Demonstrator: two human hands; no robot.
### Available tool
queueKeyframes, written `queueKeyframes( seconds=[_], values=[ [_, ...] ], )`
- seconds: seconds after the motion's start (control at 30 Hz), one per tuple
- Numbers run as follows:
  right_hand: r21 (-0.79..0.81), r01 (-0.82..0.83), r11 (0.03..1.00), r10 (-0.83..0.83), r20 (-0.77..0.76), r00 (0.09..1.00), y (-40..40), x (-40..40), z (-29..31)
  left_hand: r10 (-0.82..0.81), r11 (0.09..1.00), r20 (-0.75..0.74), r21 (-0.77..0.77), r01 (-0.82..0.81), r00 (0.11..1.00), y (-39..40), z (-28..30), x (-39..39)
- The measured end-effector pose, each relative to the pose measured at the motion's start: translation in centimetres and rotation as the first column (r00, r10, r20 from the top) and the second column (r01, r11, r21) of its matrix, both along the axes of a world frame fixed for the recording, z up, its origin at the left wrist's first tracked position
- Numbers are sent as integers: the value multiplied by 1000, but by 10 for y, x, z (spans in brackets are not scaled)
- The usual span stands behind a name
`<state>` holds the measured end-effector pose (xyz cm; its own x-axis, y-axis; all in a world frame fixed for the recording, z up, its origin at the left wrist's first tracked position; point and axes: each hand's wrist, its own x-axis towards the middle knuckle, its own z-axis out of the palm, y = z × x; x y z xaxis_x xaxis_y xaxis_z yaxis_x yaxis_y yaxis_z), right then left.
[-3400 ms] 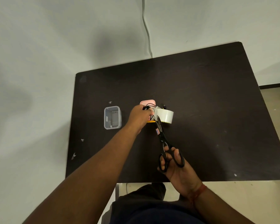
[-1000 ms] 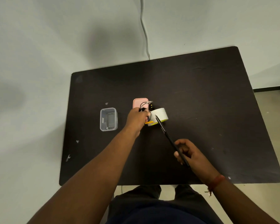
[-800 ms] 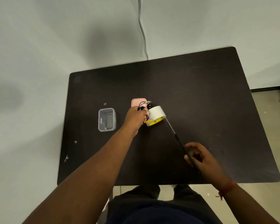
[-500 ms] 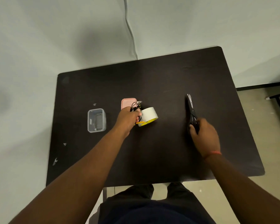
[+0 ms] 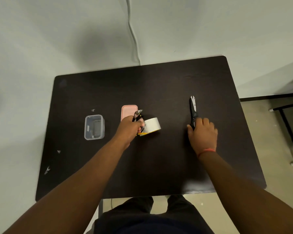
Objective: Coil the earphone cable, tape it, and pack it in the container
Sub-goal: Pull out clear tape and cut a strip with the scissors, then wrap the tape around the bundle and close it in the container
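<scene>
My left hand (image 5: pixel 129 126) is closed around the coiled black earphone cable (image 5: pixel 137 115) at the middle of the dark table (image 5: pixel 159 166), with a bit of clear tape sticking up from the coil. The white tape roll (image 5: pixel 151 126) lies on its side against that hand. A clear plastic container (image 5: pixel 93 127) sits open to the left, and its pink lid (image 5: pixel 128 112) lies just behind my left hand. My right hand (image 5: pixel 203 134) rests over the handles of the black scissors (image 5: pixel 193 109), which lie flat on the table at the right, blades pointing away.
Small scraps of tape (image 5: pixel 58 151) lie on the table's left part. A grey cable (image 5: pixel 132 31) runs down the wall behind the table. A black metal frame (image 5: pixel 289 129) stands on the floor at the right.
My right hand carried the scissors from beside the tape roll out to the right and laid them flat on the table. My left hand stayed on the coil.
</scene>
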<state>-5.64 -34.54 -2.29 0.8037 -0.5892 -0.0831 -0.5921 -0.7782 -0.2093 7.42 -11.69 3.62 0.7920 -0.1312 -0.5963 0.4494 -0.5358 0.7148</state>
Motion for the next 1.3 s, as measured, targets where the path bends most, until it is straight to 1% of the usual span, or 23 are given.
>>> queueKeyframes(
  seconds=[0.03,0.07,0.1,0.13,0.17,0.2,0.27,0.33,0.43,0.53,0.67,0.73,0.83,0.9,1.03,1.1,1.2,1.3],
  values=[
    [83,-77,994,68,98,993,7,8,5,-10,1000,1,3,10,1000,0,1,-1],
    [175,-198,964,163,198,967,15,18,11,-22,1000,2,1,22,1000,0,2,-2],
    [243,-337,910,273,260,926,24,28,18,-32,999,1,-10,32,999,0,3,-3],
    [284,-463,840,394,268,879,33,38,24,-43,999,2,-27,43,999,0,3,-4],
    [314,-558,769,506,235,830,40,47,29,-56,997,5,-45,56,998,-1,5,-6],
    [337,-619,709,595,186,782,47,55,33,-68,996,9,-54,69,998,-1,7,-7],
    [375,-672,639,685,121,719,55,66,35,-71,996,8,-62,71,997,-3,9,-10],
    [397,-672,625,691,119,713,58,71,36,-57,996,-6,-70,57,998,-4,9,-11],
    [355,-681,640,677,157,719,59,72,37,-78,992,-14,-100,76,997,-4,10,-13],
    [366,-656,660,638,189,747,56,68,36,-93,992,-29,-93,90,995,-3,8,-13],
    [345,-649,678,625,193,756,54,68,36,-98,992,-27,-76,96,995,-5,7,-14],
    [296,-657,693,640,168,750,51,68,36,-84,995,-7,-54,84,996,-7,7,-13],
    [182,-638,748,626,125,770,39,62,32,-1,998,19,-57,2,1000,-5,9,-6],
    [124,-611,782,601,109,791,29,56,28,-3,999,39,-37,5,999,-1,10,-1],
    [-34,-559,829,559,82,825,18,52,21,-24,999,17,-48,24,1000,4,9,-3],
    [-65,-547,835,550,51,834,16,50,19,-17,998,-1,-67,17,1000,5,8,-9],
    [-85,-558,826,556,-43,830,15,47,17,-14,996,-36,-87,10,999,8,8,-15],
    [-88,-566,820,559,-92,824,17,44,14,3,988,-65,-155,-13,998,12,10,-20]
  ],
)
